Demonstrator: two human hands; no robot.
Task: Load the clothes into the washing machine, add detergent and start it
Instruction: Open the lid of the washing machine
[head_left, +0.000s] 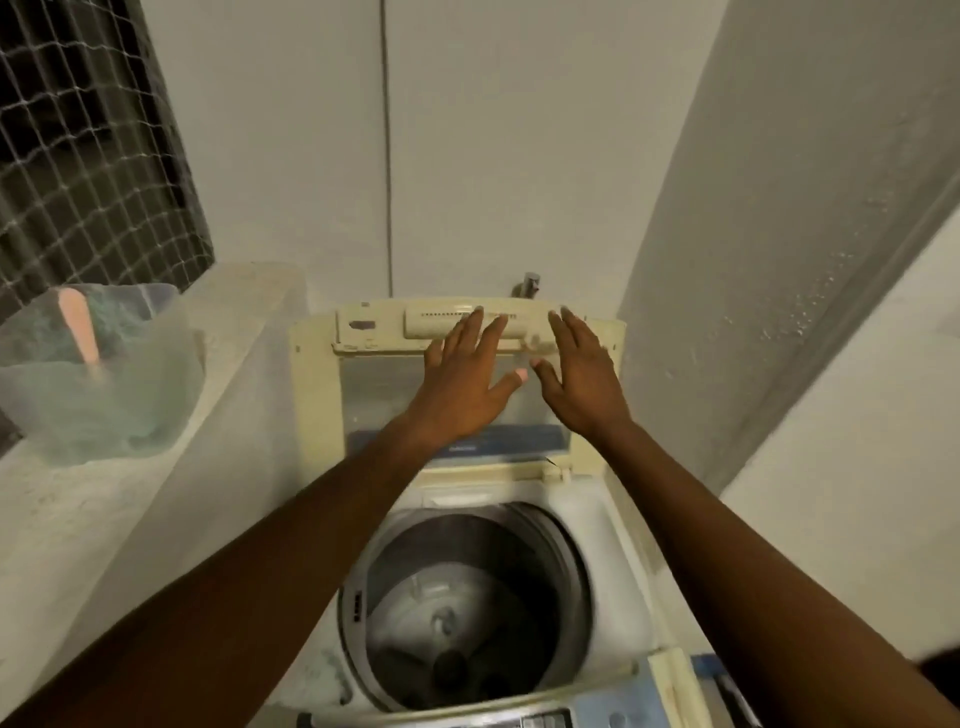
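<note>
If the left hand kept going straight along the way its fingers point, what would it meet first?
Probably the raised lid of the washing machine: the left hand is open, its fingertips over the lid's top edge. Whether it already touches is unclear. Beyond that is the wall.

We see the top-loading washing machine (467, 545) standing against the wall, cream and white, its folding lid (374, 395) raised upright at the rear with a clear panel and blue band, and its round drum (467, 613) exposed below, grey-rimmed and holding no visible clothes.
</note>
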